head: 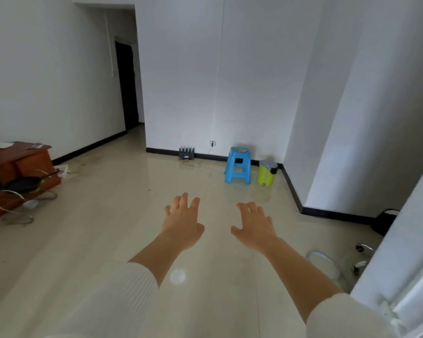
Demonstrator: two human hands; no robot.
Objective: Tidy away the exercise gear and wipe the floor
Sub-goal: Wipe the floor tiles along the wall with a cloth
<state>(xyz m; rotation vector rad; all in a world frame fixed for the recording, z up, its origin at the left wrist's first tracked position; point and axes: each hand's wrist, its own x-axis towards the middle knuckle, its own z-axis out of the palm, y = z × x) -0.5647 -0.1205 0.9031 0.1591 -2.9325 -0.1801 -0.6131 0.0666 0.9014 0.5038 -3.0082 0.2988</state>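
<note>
Looking down across a glossy beige tiled floor (108,228). Passing, at far left, a low brown wooden cabinet (22,159) with a dark flat item (22,184) at its front and thin silvery loops (12,206) lying on the floor just beside it, too blurred to name as exercise gear with any certainty. Taking in a dark doorway (127,89) further back, then a black ribbed device (186,153) sitting against the skirting of the far wall. Holding the left grip (183,222) out over the floor, palm down, released, with fingers spread and lightly bent, grasping nothing. Finding a blue plastic stool (238,164) by the wall beyond. Holding the right grip (254,225) out near the left, apart from it, likewise released and grasping nothing. Noting a yellow-green bin (267,174) with a grey lid standing just right of the stool. Catching chrome chair legs (362,254) with castors low at right, partly hidden by a white door edge (405,240).
</note>
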